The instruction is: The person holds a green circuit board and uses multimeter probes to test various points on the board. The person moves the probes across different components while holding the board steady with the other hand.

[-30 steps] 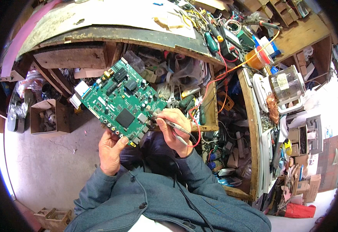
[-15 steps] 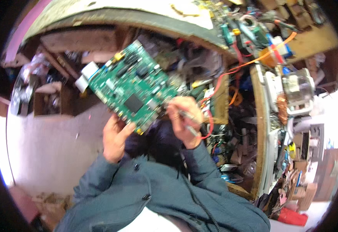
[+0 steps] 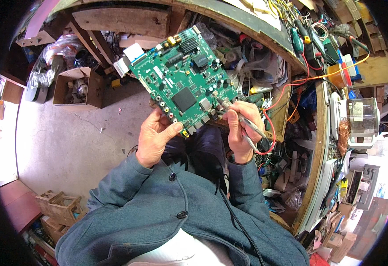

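Observation:
A green circuit board (image 3: pixel 172 82) is held up in front of me, tilted, with a large dark square chip, a black finned heatsink and round audio-video sockets along its lower left edge. My left hand (image 3: pixel 153 138) grips its lower corner, thumb on the upper face and fingers partly hidden beneath. At the board's lower right edge, my right hand (image 3: pixel 242 133) is closed round slim grey test probes (image 3: pixel 252 126). Their tips are by the metal connectors, but whether they touch is unclear. A red lead (image 3: pixel 274 133) loops from the probes toward the bench.
A wooden bench (image 3: pixel 229 17) curves across the far side, with tools and wires at its right. Crammed shelves lie below and to the right, near a clear plastic container (image 3: pixel 362 117). An open cardboard box (image 3: pixel 79 88) stands on the floor at left, and wooden crates (image 3: pixel 61 206) stand nearer.
The board and both hands now appear farther right and the board slightly higher, while the surroundings have shifted too. Both hands keep their holds, and the picture is sharper.

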